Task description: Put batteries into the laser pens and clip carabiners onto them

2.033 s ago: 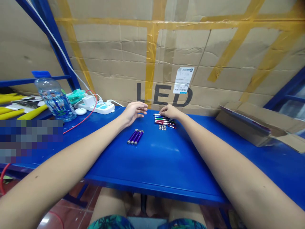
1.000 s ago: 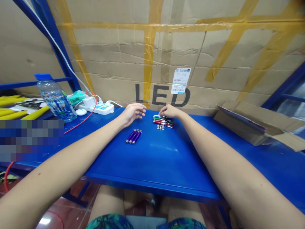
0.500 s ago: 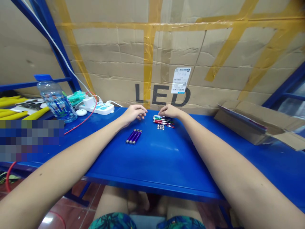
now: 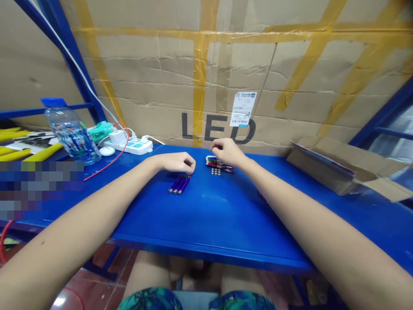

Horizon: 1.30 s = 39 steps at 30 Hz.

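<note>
My left hand (image 4: 181, 162) is closed, its fingers curled down at the far ends of the purple metal tubes (image 4: 179, 184). Three of these tubes with silver ends lie side by side on the blue table. Whether the fingertips grip one is hidden. My right hand (image 4: 226, 151), also closed with thumb and forefinger curled together, is just above a row of coloured metal pens (image 4: 215, 164), red, green and blue among them. What its fingers hold, if anything, does not show. Several small silver button cells (image 4: 215, 171) sit in rows in front of the pens.
At the right stands an open cardboard box (image 4: 335, 172). A water bottle (image 4: 72, 135), a white power strip (image 4: 137, 145) and a red cable (image 4: 112, 160) occupy the left. Behind the blue table (image 4: 200, 224) rises a large taped carton (image 4: 155, 86). A small dark purple item (image 4: 262, 196) peeks out beside my right forearm.
My left hand has moved down and nearer, to the far ends of the purple tubes. My right hand has turned and lifted slightly off the pens. The view has shifted a little.
</note>
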Each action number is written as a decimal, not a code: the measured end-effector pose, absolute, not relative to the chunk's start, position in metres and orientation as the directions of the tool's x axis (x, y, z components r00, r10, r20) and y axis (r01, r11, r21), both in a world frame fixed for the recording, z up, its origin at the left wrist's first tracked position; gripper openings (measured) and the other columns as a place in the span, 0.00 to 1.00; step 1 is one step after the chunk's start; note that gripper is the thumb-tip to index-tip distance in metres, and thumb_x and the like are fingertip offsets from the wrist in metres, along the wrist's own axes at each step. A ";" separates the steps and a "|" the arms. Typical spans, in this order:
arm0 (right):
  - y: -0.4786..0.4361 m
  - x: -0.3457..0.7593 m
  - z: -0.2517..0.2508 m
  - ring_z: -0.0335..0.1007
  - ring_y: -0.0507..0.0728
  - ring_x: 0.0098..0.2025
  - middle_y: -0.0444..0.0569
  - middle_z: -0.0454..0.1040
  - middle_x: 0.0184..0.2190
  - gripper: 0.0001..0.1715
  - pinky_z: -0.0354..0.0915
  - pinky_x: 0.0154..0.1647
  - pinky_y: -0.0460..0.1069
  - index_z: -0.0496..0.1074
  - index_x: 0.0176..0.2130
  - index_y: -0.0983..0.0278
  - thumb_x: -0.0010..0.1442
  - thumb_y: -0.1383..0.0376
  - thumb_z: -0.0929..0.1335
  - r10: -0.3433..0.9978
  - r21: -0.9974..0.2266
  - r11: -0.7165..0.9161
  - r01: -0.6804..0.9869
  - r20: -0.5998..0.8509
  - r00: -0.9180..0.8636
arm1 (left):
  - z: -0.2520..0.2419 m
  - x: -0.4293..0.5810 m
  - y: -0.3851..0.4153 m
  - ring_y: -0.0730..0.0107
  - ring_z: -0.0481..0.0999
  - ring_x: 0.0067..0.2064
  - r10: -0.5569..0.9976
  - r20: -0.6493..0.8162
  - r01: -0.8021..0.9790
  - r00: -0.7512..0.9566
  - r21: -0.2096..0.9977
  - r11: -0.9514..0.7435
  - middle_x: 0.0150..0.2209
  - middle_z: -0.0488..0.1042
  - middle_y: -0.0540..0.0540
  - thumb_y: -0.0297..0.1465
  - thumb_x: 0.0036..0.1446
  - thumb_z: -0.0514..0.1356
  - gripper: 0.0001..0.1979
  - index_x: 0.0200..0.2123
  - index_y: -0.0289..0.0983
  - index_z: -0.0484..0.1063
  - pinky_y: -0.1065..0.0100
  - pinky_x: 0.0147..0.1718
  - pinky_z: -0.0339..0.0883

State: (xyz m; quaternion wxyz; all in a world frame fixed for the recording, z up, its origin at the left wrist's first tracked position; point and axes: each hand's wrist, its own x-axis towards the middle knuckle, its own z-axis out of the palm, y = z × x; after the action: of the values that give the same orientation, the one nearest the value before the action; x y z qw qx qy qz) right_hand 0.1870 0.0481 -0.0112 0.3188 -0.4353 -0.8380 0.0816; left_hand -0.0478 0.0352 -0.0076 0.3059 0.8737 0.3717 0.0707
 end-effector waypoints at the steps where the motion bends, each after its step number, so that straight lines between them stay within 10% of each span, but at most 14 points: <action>1: 0.030 0.181 -0.012 0.72 0.54 0.33 0.49 0.79 0.31 0.15 0.62 0.36 0.47 0.78 0.34 0.66 0.56 0.73 0.62 0.744 -0.373 0.658 0.654 0.459 -0.486 | -0.007 -0.047 0.034 0.69 0.70 0.29 0.689 -0.115 0.609 0.716 0.586 -0.535 0.26 0.75 0.50 0.29 0.46 0.59 0.05 0.25 0.37 0.76 0.69 0.30 0.58; 7: -0.051 0.149 -0.028 0.74 0.58 0.40 0.52 0.80 0.42 0.18 0.61 0.40 0.49 0.76 0.48 0.64 0.62 0.70 0.62 0.518 -0.187 0.855 0.483 0.274 -0.811 | -0.007 -0.047 0.035 0.70 0.68 0.29 0.659 -0.124 0.602 0.742 0.556 -0.573 0.25 0.73 0.51 0.29 0.45 0.58 0.04 0.24 0.37 0.74 0.70 0.29 0.57; 29: -0.069 0.147 -0.009 0.71 0.58 0.31 0.54 0.78 0.32 0.08 0.51 0.27 0.50 0.72 0.36 0.63 0.65 0.63 0.65 0.733 -0.064 0.679 0.731 0.018 -0.680 | -0.010 -0.040 0.027 0.69 0.68 0.29 0.696 -0.046 0.634 0.716 0.460 -0.622 0.25 0.73 0.51 0.32 0.49 0.59 0.05 0.24 0.38 0.72 0.68 0.29 0.56; 39: -0.043 0.246 -0.007 0.70 0.56 0.31 0.46 0.77 0.32 0.17 0.58 0.30 0.48 0.65 0.50 0.61 0.62 0.60 0.68 0.875 -0.354 0.482 0.801 0.155 -0.458 | -0.012 -0.011 -0.002 0.59 0.71 0.39 0.664 0.190 0.565 0.723 0.389 -0.728 0.36 0.76 0.45 0.31 0.47 0.65 0.09 0.35 0.40 0.75 0.63 0.39 0.60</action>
State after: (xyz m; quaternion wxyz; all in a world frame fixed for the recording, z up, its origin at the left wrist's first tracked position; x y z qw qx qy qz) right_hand 0.2460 -0.0430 -0.0066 0.1597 -0.4956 -0.8459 0.1157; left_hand -0.0110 -0.0016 -0.0122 0.1535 0.9155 0.3357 0.1602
